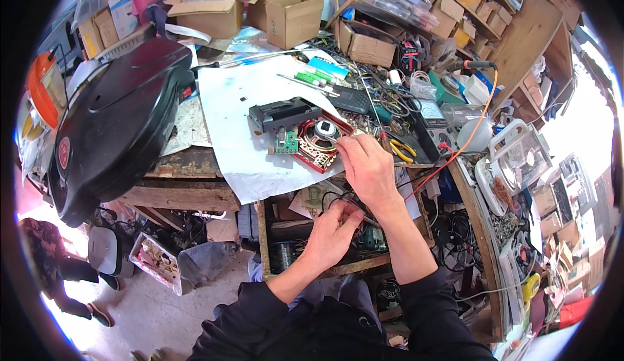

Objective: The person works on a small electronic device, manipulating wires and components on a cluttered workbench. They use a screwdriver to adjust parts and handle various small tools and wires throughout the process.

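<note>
at the far left stands a bright orange plastic housing [42, 91], and beside it a large, glossy black plastic casing with a round red badge [123, 107] looms over the left end of the worn brown wooden surface [192, 164]. next comes a broad white sheet [224, 120], its near corner drooping over the front edge of the surface. on the sheet, toward its right side, lies an oblong black plastic case [279, 114]; just in front of it is a small green circuit board [286, 141], and close to the board's right sits an open red plastic shell [317, 161] with a round, pale-backed speaker [323, 129] inside. the left hand [331, 236] is above an open wooden drawer [357, 267] below the front edge, its thumb and fingertips drawn together near a thin black cable [330, 195]; i cannot tell whether they grip it. behind the shell rests a dark, button-covered remote control [349, 99]. the right hand [369, 169] has its thumb and forefinger bent together at the shell's right side; whether anything is pinched there i cannot tell. further right are yellow-handled pliers [403, 151], near the front edge, and a dark box-shaped meter with a pale dial [431, 115].
</note>
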The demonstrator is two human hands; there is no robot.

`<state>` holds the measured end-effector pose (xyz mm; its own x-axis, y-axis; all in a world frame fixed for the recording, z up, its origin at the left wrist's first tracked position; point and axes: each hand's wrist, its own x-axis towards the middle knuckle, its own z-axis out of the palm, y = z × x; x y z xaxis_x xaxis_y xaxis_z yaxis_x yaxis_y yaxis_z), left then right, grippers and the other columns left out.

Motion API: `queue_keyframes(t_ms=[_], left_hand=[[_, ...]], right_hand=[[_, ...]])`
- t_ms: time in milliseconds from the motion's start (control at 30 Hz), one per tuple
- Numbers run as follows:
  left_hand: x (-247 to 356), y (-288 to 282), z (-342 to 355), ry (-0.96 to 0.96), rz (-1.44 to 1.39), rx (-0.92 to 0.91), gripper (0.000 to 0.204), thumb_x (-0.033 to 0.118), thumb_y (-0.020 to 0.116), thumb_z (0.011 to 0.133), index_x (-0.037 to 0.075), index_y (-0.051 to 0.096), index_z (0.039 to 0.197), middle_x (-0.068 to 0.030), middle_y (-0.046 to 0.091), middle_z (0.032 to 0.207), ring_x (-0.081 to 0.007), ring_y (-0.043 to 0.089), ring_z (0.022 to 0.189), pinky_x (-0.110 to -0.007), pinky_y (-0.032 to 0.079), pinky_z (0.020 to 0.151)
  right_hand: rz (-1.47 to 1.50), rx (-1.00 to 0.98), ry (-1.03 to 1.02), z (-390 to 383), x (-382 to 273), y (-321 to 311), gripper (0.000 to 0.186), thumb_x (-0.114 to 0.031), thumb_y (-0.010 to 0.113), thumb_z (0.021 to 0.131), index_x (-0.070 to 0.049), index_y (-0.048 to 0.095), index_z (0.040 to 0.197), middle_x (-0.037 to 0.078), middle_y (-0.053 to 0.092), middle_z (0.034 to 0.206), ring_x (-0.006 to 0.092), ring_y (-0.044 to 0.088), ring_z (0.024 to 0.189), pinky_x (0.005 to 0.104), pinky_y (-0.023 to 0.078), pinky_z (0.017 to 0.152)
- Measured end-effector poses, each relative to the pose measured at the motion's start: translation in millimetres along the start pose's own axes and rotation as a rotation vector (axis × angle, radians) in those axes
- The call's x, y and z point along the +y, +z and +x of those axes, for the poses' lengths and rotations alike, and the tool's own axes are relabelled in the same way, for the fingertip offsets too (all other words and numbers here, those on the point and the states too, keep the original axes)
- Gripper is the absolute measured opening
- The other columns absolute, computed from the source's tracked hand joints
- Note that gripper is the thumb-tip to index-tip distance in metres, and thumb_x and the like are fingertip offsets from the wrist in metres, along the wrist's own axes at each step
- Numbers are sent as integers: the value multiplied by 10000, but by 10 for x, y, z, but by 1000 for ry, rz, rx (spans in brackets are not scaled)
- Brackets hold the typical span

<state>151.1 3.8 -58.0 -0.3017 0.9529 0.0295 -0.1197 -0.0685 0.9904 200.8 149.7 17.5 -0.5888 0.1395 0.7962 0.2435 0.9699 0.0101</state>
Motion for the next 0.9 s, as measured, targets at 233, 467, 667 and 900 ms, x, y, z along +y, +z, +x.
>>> queue_keyframes(t_ms=[233, 467, 667, 900], left_hand=[[19, 2, -2, -12, 12, -7, 210, 178, 690, 1077, -27, 670, 1121, 17, 643, 853, -61, 539, 783, -266, 450, 685], [39, 9, -6, -16, 18, -12, 206, 175, 681, 1078, -26, 675, 1122, 4, 662, 865, -68, 559, 792, -270, 460, 701], [39, 6, 0, -19, 31, -23, 207, 172, 679, 1075, -29, 679, 1122, -2, 669, 876, -68, 561, 794, -272, 463, 695], [68, 8, -3, -46, 55, -19, 222, 181, 683, 1071, -33, 686, 1130, -17, 689, 891, -74, 578, 803, -274, 478, 710]], right_hand=[[-12, 11, -10, -7, 0, 24, 200, 17, 801, 880, -23, 715, 1056, 117, 699, 925, 318, 707, 818, 421, 580, 684], [-30, 14, -14, -17, -1, 40, 208, 16, 798, 880, -28, 713, 1065, 110, 699, 921, 313, 704, 810, 419, 576, 676], [-33, 20, -21, -29, 20, 50, 207, 24, 793, 880, -21, 712, 1065, 113, 700, 918, 312, 701, 802, 416, 569, 666], [0, 62, 27, 3, 5, 59, 186, 19, 794, 886, -18, 711, 1048, 130, 697, 883, 329, 694, 754, 424, 548, 639]])
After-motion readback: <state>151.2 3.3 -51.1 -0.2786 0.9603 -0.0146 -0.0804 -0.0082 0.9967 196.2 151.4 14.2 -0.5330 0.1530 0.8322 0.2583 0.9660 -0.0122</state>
